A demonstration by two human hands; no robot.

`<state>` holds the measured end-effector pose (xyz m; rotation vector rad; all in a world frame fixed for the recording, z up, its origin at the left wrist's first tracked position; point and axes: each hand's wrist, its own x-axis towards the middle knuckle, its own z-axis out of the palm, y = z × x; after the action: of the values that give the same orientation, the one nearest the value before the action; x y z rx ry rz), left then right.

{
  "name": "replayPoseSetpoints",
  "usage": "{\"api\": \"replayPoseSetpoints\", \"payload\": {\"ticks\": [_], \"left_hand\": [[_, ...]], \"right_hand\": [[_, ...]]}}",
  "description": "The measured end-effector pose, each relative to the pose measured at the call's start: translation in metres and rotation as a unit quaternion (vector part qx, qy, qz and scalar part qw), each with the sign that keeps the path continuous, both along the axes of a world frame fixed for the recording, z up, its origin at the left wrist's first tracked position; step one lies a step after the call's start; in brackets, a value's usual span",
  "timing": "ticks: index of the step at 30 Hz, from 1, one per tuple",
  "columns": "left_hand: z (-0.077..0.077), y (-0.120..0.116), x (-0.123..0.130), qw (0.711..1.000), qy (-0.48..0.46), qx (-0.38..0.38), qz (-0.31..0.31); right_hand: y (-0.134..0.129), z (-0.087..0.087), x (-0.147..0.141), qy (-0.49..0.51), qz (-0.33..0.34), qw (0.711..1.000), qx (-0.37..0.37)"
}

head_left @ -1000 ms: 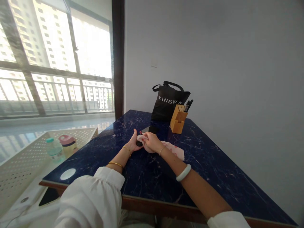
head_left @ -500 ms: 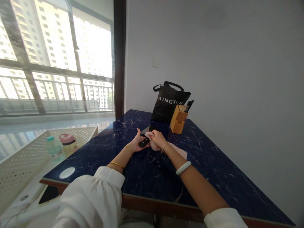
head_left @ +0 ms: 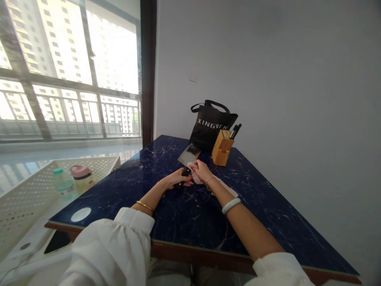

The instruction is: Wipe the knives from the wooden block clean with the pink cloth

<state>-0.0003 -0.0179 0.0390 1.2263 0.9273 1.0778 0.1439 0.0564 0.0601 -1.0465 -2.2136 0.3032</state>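
Observation:
A cleaver [head_left: 186, 155] with a broad shiny blade and a black riveted handle points away from me, over the middle of the table. My left hand [head_left: 178, 177] is closed around its handle. Pinched in my right hand [head_left: 203, 171] is a pale pinkish-white cloth [head_left: 197, 177], pressed against the cleaver where handle and blade meet. Part of the cloth trails under my right wrist onto the table. The fingers hide some of the handle.
Behind the hands stand a wooden knife block [head_left: 220, 151] with black-handled tools and a black tote bag [head_left: 208, 126]. The dark blue marbled table [head_left: 256, 206] meets a grey wall. At left, a white perforated basket [head_left: 104, 163] holds two bottles; a white disc [head_left: 81, 214] marks the table corner.
The cleaver has turned in my left hand, so its blade now points away and shows its broad face. My left fingers have closed round the handle; the cloth stays in my right hand.

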Motion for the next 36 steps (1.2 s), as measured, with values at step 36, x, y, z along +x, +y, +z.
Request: {"api": "replayPoseSetpoints", "payload": {"ticks": [36], "left_hand": [[0.005,-0.008,0.006,0.958,0.205,0.192,-0.055]], "right_hand": [[0.062,0.070,0.066,0.151,-0.193,0.960,0.132]]}}
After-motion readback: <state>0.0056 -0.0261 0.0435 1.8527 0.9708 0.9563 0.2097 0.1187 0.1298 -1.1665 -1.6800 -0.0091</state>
